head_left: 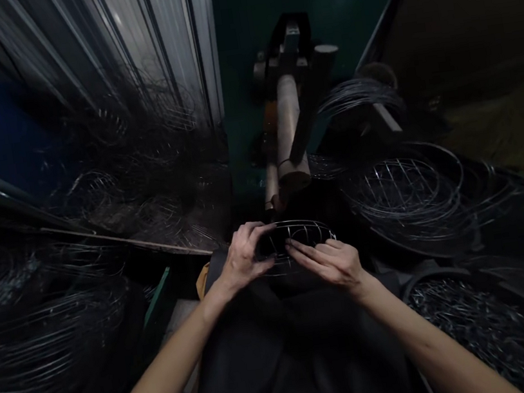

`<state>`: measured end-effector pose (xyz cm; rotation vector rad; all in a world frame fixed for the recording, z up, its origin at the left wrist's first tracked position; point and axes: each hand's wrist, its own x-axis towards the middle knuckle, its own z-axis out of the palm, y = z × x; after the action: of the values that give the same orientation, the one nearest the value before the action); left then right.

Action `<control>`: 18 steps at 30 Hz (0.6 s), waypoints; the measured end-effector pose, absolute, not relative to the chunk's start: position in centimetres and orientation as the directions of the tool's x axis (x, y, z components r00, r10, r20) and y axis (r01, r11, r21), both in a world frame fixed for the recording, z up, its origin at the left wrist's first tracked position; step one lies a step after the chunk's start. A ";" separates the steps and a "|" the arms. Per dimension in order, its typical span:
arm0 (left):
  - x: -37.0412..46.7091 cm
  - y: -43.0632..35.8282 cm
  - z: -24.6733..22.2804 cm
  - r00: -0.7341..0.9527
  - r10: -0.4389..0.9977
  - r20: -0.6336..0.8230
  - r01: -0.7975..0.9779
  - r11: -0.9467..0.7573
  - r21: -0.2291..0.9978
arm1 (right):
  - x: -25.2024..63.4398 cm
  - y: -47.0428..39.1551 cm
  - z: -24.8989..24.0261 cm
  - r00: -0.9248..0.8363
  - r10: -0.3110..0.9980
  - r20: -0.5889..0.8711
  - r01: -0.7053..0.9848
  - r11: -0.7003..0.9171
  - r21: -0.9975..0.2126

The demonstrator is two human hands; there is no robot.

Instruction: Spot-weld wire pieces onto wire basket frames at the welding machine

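Observation:
Between my two hands is a round wire basket-like frame (302, 222), made of thin bright rings joined by short cross wires. My left hand (245, 254) grips its left side, thumb below and fingers above. On the right side, my right hand (332, 261) is closed against the rim, its index finger stretched along the wires; the thumb is partly hidden. Just beyond the frame stand the metal electrode arms (287, 128) of a machine, their lower tips close to the frame. Whether they touch it I cannot tell.
A green machine body (240, 43) rises ahead. Round wire grids (402, 186) are stacked at right, above a tub of small metal pieces (479, 322). Many wire rings (37, 365) fill the left side. Tangled wire scraps (158, 217) lie near the corrugated wall (161, 35).

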<state>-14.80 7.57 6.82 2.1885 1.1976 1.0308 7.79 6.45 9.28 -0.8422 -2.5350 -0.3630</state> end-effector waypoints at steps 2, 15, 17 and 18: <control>-14.8 7.7 6.7 0.351 0.841 0.411 0.542 -0.540 0.643 | 7.9 6.8 9.0 -0.736 0.449 0.507 0.602 0.776 0.187; -14.5 9.5 5.4 0.351 0.794 0.497 0.633 -0.592 0.499 | 7.6 8.5 7.6 -0.740 0.277 0.613 0.599 0.686 0.414; -14.4 9.9 5.1 0.353 0.775 0.524 0.641 -0.608 0.468 | 7.5 8.7 7.5 -0.736 0.271 0.621 0.608 0.667 0.430; -14.4 10.1 5.0 0.355 0.768 0.534 0.643 -0.615 0.456 | 7.4 8.8 7.6 -0.734 0.268 0.624 0.611 0.662 0.434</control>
<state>-14.41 10.12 5.00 2.4433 1.2858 1.1048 7.41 8.84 7.57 -0.6804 -2.3586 -0.8784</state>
